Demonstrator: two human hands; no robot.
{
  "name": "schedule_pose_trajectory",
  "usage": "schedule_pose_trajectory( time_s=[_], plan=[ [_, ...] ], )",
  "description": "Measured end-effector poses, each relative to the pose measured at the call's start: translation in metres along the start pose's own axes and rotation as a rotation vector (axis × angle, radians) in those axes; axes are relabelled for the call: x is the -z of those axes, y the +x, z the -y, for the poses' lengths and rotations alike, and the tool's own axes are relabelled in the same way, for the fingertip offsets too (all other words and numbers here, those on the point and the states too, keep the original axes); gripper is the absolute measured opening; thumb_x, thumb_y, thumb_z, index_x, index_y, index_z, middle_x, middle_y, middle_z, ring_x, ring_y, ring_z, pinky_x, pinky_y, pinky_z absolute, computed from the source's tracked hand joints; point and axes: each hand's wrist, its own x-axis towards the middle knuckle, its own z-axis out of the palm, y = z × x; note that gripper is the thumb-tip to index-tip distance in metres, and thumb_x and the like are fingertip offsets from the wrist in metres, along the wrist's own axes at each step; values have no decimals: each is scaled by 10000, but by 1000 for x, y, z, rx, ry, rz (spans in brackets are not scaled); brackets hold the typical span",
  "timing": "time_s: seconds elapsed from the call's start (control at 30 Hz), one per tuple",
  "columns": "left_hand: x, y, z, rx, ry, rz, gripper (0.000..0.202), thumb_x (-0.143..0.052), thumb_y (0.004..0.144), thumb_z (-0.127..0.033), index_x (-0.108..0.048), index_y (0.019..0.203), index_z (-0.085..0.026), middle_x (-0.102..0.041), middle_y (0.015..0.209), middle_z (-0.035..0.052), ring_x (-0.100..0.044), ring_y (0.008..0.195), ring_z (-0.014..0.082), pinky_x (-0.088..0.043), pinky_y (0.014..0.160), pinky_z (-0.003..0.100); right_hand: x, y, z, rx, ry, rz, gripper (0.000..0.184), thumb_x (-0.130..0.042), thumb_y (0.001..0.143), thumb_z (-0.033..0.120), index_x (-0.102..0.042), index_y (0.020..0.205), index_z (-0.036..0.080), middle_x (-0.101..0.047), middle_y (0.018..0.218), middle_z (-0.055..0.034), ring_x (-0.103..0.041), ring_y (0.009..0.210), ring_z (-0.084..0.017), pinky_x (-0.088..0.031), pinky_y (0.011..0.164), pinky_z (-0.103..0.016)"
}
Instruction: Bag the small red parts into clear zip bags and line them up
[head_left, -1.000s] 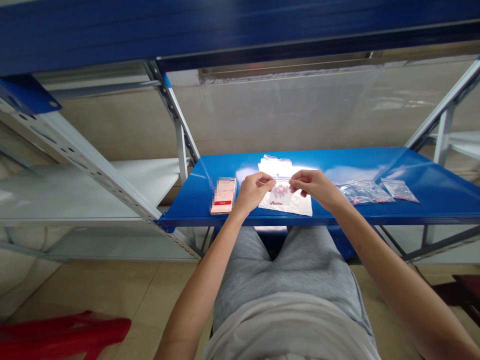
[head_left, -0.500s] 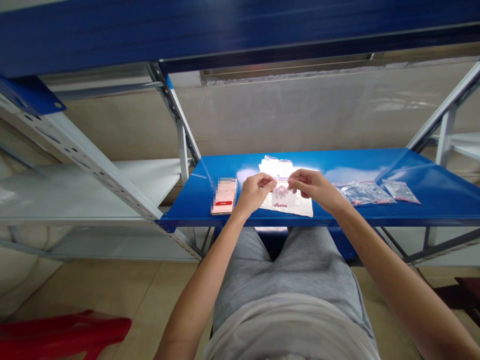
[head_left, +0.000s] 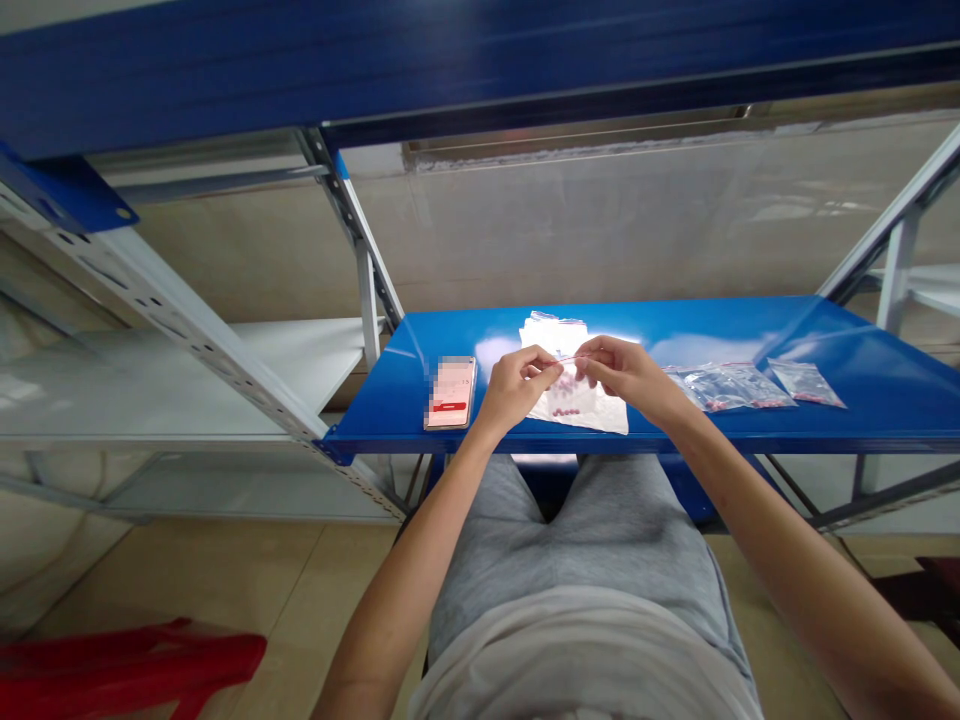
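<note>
Between my two hands a small clear zip bag (head_left: 566,398) with several little red pieces inside is held by its top edge. My left hand (head_left: 523,385) pinches the left part of that edge between thumb and fingers. At the right part, my right hand (head_left: 616,368) pinches it the same way. A white sheet or bag (head_left: 609,416) lies under them on the blue shelf (head_left: 382,400), and glare washes out part of it. What exactly the red pieces are, I cannot tell.
A phone (head_left: 451,392) with a lit screen lies left of my hands. Several clear bags with red pieces (head_left: 731,388) lie to the right, with another bag (head_left: 806,383) beyond them. A metal upright (head_left: 180,320) stands at the left, and a red plastic stool (head_left: 135,665) is on the floor.
My left hand has slid slightly right along the bag's top edge, closer to my right hand. Both hands still pinch the bag.
</note>
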Motion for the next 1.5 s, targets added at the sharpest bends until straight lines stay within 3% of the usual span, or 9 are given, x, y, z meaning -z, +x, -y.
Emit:
schedule_pose_trajectory(
  time_s=[0.17, 0.33, 0.43, 0.57, 0.8, 1.1, 1.5],
  plan=[
    [2, 0, 0, 27, -28, 27, 202, -677, 858, -374, -697, 830, -175, -714, 823, 23, -642, 720, 144, -486, 679, 250, -4, 0, -1, -39, 40, 16, 468, -719, 807, 640, -656, 835, 177, -610, 684, -18, -501, 593, -123, -348, 506, -262],
    [0, 0, 2, 33, -13, 83, 286, -677, 868, -441, -745, 926, -169, -747, 914, 51, -647, 746, 151, -506, 678, 252, -3, 3, -11, 38, -11, 17, 435, -707, 817, 617, -650, 792, 187, -628, 680, -28, -537, 611, -144, -428, 564, -288],
    [-3, 0, 3, 25, -33, 95, 318, -670, 877, -466, -748, 922, -161, -739, 866, 50, -640, 735, 156, -500, 652, 252, -3, 4, -14, 81, -54, 16, 376, -713, 825, 563, -648, 793, 194, -644, 678, -35, -575, 630, -165, -469, 619, -312],
    [-2, 0, 3, -20, 19, 75, 288, -652, 898, -436, -740, 885, -162, -736, 845, 49, -642, 774, 167, -492, 701, 264, -6, 2, -8, 54, -28, 20, 393, -716, 820, 582, -653, 806, 194, -670, 706, -50, -594, 644, -173, -470, 607, -311],
    [1, -1, -1, -51, 133, 33, 246, -635, 908, -394, -740, 853, -178, -719, 798, 26, -632, 778, 171, -469, 729, 274, -8, 0, 0, -32, 36, 76, 438, -719, 803, 610, -667, 799, 175, -666, 716, -46, -556, 629, -141, -366, 510, -260],
    [-1, 0, -2, -37, 121, 21, 257, -660, 890, -406, -751, 850, -169, -706, 780, 23, -597, 732, 159, -443, 705, 277, -10, 2, -4, 23, 29, 54, 409, -717, 817, 582, -667, 777, 178, -681, 710, -58, -589, 655, -164, -462, 608, -303],
    [-2, 1, 1, -37, 97, 27, 308, -680, 889, -456, -759, 858, -160, -713, 785, 31, -610, 746, 161, -447, 702, 273, -8, 3, -9, 45, 22, 59, 365, -722, 823, 530, -667, 767, 174, -691, 700, -56, -600, 635, -162, -465, 602, -299]
  ],
)
